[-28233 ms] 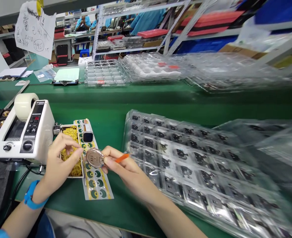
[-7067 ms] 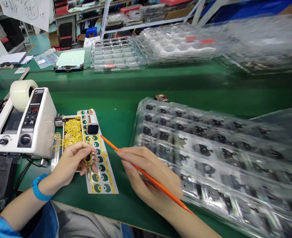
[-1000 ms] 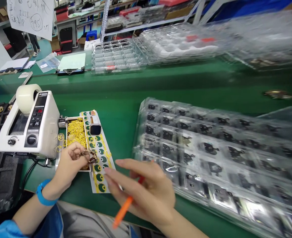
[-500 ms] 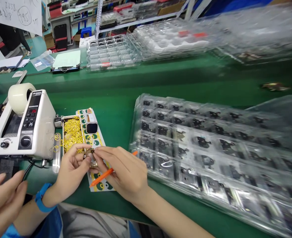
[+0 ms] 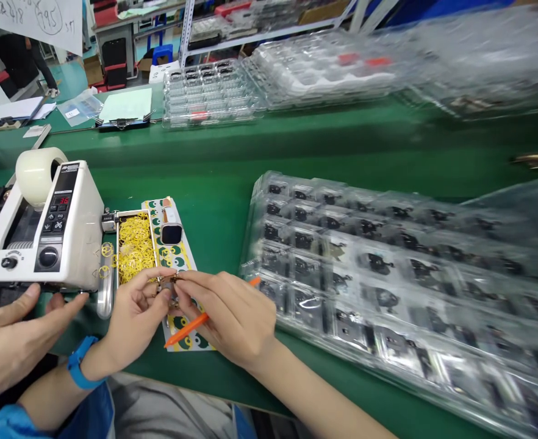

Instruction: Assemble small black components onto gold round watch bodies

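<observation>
My left hand (image 5: 129, 320), with a blue wristband (image 5: 81, 363), pinches a small brassy metal part (image 5: 167, 284) over the patterned sheet. From the other side, my right hand (image 5: 239, 314) closes its thumb and fingertips on the same part. Fingers cover much of the part, so its exact kind is unclear. An orange pointed stick (image 5: 184, 331) is tucked through my right hand, its tip towards the lower left. Beneath lies a white sheet with green and yellow eye-like prints (image 5: 189, 343). A square watch (image 5: 171, 233) rests on it. Beside my left hand stands a box of yellow rings (image 5: 134, 238).
A white tape dispenser (image 5: 70, 250) stands on the left, with a co-worker's hand (image 5: 17, 341) in front of it. Clear plastic trays (image 5: 379, 262) with dark parts cover the right side. More trays (image 5: 209, 97) and a clipboard (image 5: 125, 107) line the raised back ledge.
The co-worker's hand has moved right and up, towards the dispenser's base, with its fingers spreading. My hands keep the small metal part, with slight finger shifts. The view has shifted a little.
</observation>
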A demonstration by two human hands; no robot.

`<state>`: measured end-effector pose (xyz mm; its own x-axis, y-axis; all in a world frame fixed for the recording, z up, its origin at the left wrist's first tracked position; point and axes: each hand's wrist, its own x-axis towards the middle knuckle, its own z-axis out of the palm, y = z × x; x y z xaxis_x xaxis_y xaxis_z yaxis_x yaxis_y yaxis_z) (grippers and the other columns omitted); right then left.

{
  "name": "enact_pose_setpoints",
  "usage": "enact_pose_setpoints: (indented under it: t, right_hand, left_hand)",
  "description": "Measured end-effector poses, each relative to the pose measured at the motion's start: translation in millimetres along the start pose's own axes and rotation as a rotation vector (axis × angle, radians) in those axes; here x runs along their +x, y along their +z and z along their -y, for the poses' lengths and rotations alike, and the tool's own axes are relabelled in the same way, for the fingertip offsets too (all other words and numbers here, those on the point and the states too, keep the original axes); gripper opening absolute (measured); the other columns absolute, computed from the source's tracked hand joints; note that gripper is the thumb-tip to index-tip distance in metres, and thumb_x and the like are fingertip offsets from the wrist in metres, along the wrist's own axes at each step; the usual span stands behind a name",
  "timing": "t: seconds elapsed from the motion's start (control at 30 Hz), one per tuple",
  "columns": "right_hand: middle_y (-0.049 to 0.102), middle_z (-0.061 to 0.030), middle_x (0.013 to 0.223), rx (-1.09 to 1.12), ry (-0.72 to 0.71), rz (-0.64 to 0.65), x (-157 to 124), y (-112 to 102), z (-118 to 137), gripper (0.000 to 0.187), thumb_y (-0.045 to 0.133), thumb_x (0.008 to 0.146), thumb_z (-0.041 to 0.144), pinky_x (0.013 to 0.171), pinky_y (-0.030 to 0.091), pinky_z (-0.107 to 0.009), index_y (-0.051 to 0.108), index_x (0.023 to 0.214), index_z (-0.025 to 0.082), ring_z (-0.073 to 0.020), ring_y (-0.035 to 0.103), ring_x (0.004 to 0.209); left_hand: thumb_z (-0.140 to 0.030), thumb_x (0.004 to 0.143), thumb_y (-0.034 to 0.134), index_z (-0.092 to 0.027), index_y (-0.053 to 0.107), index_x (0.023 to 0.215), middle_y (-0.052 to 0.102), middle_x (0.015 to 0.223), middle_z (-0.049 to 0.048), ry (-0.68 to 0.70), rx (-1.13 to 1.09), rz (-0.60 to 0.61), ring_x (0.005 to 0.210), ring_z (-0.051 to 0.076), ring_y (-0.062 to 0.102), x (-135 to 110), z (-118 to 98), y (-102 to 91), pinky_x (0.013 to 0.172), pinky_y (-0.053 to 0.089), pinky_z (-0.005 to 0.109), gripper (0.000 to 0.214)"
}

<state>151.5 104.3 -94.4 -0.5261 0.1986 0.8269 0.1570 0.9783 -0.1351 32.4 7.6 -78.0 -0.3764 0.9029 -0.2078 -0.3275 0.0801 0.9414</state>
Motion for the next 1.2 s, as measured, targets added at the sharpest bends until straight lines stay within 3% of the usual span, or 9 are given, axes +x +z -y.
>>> enact_pose_setpoints:
  t: [0.27,0.67,1.03,1.2]
  right_hand:
    - [0.076,-0.0092,0.080,0.008,0.011,0.003,1.3,0.4,2.4,0.011,0.054,0.089,0.007,0.050,0.045,-0.029,0.059,0.093,0.016,-0.0166,0.061,0.059]
    - [0.075,-0.0100,0.077,0.009,0.036,-0.018,3.2,0.4,5.3,0.011,0.059,0.086,0.006,0.051,0.047,-0.030,0.057,0.091,0.015,-0.0177,0.061,0.058]
    - [0.076,-0.0131,0.079,-0.044,-0.047,-0.025,0.7,0.4,4.0,0.007,0.052,0.094,0.010,0.049,0.041,-0.031,0.058,0.093,0.012,-0.0182,0.059,0.058]
    - [0.075,-0.0115,0.078,-0.026,0.016,-0.042,0.7,-0.4,5.9,0.007,0.052,0.093,0.009,0.051,0.042,-0.030,0.057,0.092,0.014,-0.0177,0.059,0.058]
  left_hand:
    - [-0.044,0.075,0.079,-0.017,0.067,0.100,0.069,0.066,-0.0009,0.013,0.015,-0.020,0.061,0.014,0.067,-0.1,1.2,-0.2,0.065,0.059,0.026,0.038]
    - [-0.030,0.076,0.076,-0.027,0.068,0.094,0.075,0.074,-0.0033,-0.006,0.058,-0.048,0.067,0.019,0.071,-2.2,-6.0,4.5,0.068,0.057,0.031,0.019]
    - [-0.036,0.078,0.076,-0.016,0.066,0.098,0.063,0.060,-0.0028,0.047,0.111,-0.062,0.055,0.010,0.059,-0.7,3.6,1.5,0.056,0.048,0.019,0.030]
    - [-0.038,0.080,0.074,-0.016,0.067,0.098,0.064,0.063,-0.0013,0.062,0.087,-0.042,0.054,0.009,0.056,-2.4,4.7,2.2,0.054,0.046,0.019,0.030]
